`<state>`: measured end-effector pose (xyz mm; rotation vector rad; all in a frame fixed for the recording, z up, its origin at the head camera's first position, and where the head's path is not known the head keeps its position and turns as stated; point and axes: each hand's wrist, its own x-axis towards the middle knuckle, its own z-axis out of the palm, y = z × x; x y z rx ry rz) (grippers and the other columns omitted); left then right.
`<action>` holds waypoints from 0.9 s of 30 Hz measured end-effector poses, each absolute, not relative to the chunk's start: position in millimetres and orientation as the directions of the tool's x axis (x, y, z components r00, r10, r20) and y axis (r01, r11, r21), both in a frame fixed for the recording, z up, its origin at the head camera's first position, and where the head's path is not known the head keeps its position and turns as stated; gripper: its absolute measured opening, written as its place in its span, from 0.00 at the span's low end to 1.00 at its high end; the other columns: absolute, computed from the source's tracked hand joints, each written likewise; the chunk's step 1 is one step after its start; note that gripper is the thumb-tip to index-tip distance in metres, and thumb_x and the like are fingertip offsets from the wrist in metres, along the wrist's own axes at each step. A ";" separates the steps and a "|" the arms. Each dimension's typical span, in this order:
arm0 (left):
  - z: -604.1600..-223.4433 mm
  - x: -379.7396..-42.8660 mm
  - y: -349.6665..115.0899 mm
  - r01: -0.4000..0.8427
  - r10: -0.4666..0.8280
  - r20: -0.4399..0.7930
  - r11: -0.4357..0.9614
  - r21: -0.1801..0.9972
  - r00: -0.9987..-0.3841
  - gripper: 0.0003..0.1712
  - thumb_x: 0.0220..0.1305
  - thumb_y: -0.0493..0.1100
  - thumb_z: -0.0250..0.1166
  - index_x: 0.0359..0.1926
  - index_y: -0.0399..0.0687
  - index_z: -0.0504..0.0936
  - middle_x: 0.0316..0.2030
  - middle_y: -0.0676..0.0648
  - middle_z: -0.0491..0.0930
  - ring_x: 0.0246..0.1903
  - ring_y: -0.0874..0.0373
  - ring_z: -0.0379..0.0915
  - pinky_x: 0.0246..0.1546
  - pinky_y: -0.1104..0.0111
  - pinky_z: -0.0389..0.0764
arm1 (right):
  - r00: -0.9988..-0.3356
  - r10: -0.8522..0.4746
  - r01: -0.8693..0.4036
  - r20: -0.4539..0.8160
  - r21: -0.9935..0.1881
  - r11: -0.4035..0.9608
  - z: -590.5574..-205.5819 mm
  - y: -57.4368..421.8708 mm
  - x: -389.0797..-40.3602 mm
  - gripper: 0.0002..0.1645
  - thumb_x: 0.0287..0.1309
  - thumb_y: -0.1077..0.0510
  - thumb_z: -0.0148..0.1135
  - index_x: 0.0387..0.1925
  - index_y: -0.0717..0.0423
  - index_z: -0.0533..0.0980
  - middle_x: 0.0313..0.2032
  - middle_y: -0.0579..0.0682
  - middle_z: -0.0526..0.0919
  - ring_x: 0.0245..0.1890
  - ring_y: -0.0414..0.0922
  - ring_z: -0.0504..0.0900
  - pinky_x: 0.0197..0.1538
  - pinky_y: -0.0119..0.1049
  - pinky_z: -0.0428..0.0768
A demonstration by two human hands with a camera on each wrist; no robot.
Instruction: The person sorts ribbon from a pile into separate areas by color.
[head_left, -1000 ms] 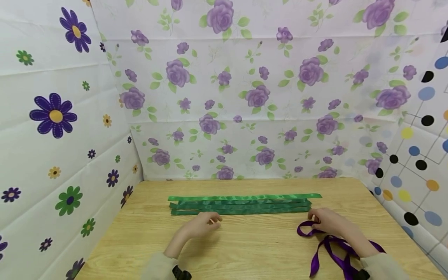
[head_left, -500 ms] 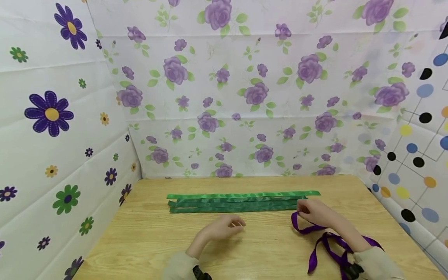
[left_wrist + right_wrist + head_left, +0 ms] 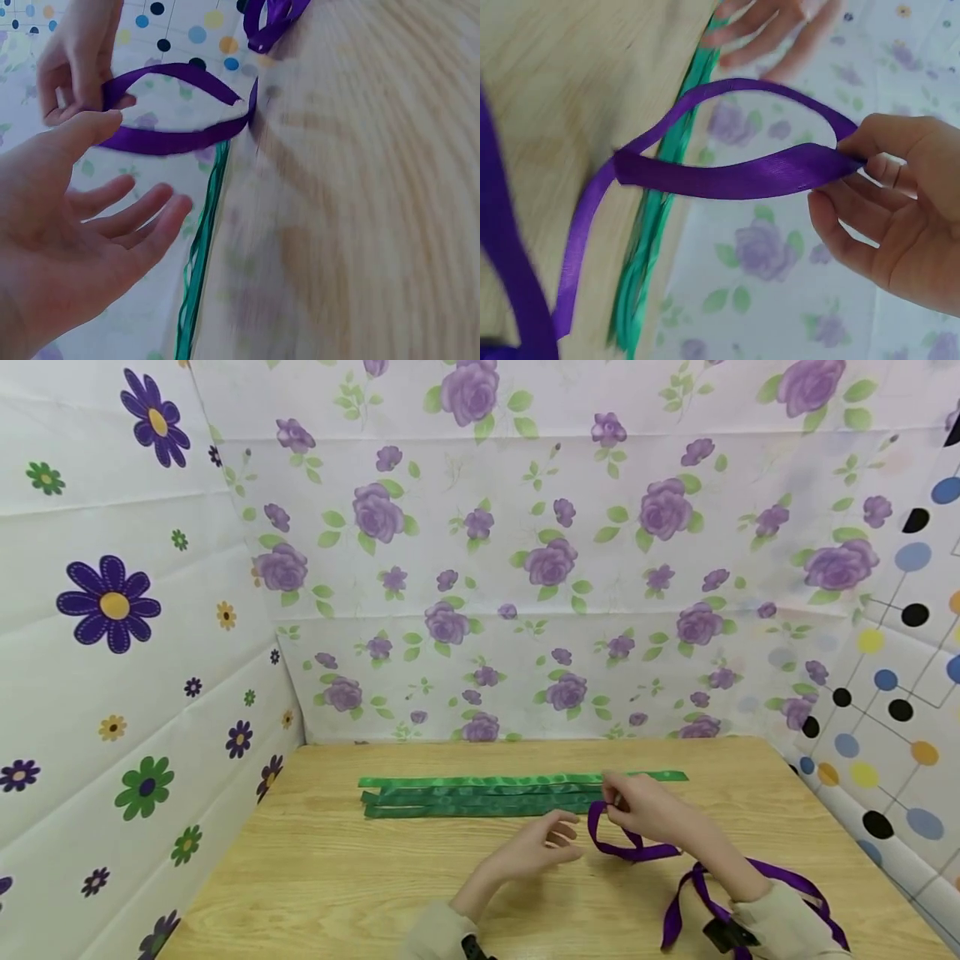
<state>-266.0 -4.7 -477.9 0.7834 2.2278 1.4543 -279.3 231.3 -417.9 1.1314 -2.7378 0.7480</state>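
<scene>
A long purple ribbon (image 3: 637,853) hangs in a loop from my right hand (image 3: 648,810), whose thumb and forefinger pinch it above the wooden table. In the right wrist view the ribbon (image 3: 735,178) bends back at the fingertips, and a cut end shows at the left of the loop. My left hand (image 3: 528,847) is held just left of the loop with fingers spread and relaxed, holding nothing. From the left wrist view, the left thumb (image 3: 94,129) overlaps the ribbon (image 3: 176,141). Several green ribbons (image 3: 480,797) lie side by side behind both hands.
The rest of the purple ribbon lies in loose coils (image 3: 806,893) under and beside the right forearm. A wooden table (image 3: 300,877) carries everything. Flower-printed cloth (image 3: 480,568) stands behind it, with a dotted cloth (image 3: 892,760) on the right side.
My right hand has moved left, drawing the purple ribbon into a larger raised loop. My left hand has moved right toward it, its fingers spreading. The green ribbons have stayed in place.
</scene>
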 end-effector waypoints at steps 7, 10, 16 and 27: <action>-484.0 -263.1 21.1 0.219 0.536 0.052 0.254 0.942 -0.843 0.31 0.68 0.51 0.61 0.68 0.52 0.63 0.60 0.43 0.72 0.59 0.47 0.71 0.55 0.64 0.76 | -0.706 -0.640 -0.705 0.305 -0.394 0.590 -411.0 213.4 -273.8 0.13 0.58 0.71 0.57 0.29 0.52 0.65 0.18 0.40 0.65 0.13 0.28 0.56 0.18 0.21 0.59; -485.1 -265.3 25.6 0.224 0.515 0.091 0.202 0.954 -0.852 0.22 0.68 0.51 0.60 0.60 0.50 0.73 0.55 0.46 0.78 0.56 0.53 0.74 0.55 0.60 0.76 | -0.694 -0.649 -0.706 0.311 -0.469 0.531 -409.4 211.1 -274.4 0.12 0.59 0.70 0.55 0.29 0.53 0.64 0.19 0.41 0.66 0.15 0.28 0.59 0.19 0.23 0.60; -485.1 -272.6 9.6 0.128 0.595 0.125 -0.037 0.991 -0.794 0.14 0.67 0.42 0.62 0.40 0.32 0.79 0.31 0.45 0.83 0.33 0.59 0.81 0.50 0.45 0.77 | -0.662 -0.690 -0.640 0.291 -0.699 0.319 -414.6 224.3 -284.4 0.10 0.65 0.72 0.49 0.30 0.56 0.65 0.25 0.52 0.76 0.21 0.36 0.74 0.22 0.31 0.71; -470.1 -287.1 -46.3 0.220 0.711 0.093 0.089 0.971 -0.697 0.17 0.72 0.46 0.56 0.40 0.33 0.80 0.25 0.50 0.77 0.23 0.55 0.71 0.28 0.64 0.76 | -0.675 -0.720 -0.441 0.161 -0.871 0.218 -425.5 258.3 -296.1 0.13 0.73 0.59 0.47 0.46 0.61 0.76 0.22 0.59 0.69 0.16 0.56 0.59 0.13 0.43 0.63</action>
